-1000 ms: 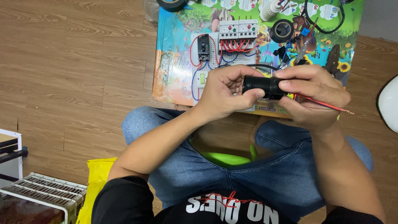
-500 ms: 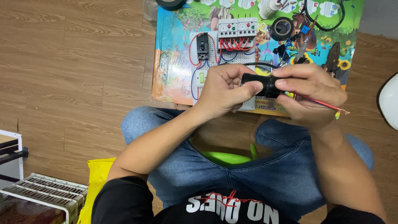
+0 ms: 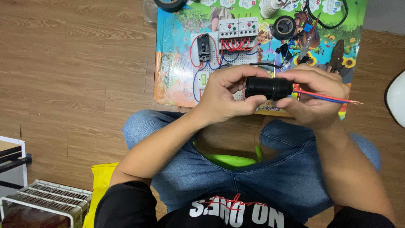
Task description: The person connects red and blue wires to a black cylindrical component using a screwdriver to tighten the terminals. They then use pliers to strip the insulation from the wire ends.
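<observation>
Both my hands hold a black cylindrical lamp socket (image 3: 268, 88) above my knees. My left hand (image 3: 225, 95) grips its left end with thumb and fingers around it. My right hand (image 3: 317, 96) grips its right end, where a red wire and a blue wire (image 3: 327, 97) stick out to the right with bare copper tips. Behind the hands lies a colourful picture mat (image 3: 177, 71) carrying a white perforated board (image 3: 236, 59) with a black breaker, white switch modules and red and blue wiring.
Black tape rolls (image 3: 283, 28), pliers (image 3: 336, 61), a screwdriver and a black cable lie at the mat's far right. A green stool (image 3: 230, 160) shows between my jeans. A white metal rack (image 3: 42, 207) and yellow bag (image 3: 99, 190) sit lower left; a white object (image 3: 396, 99) at right edge.
The socket has turned slightly in my hands and my fingers have shifted around it. The wires stay pointing right.
</observation>
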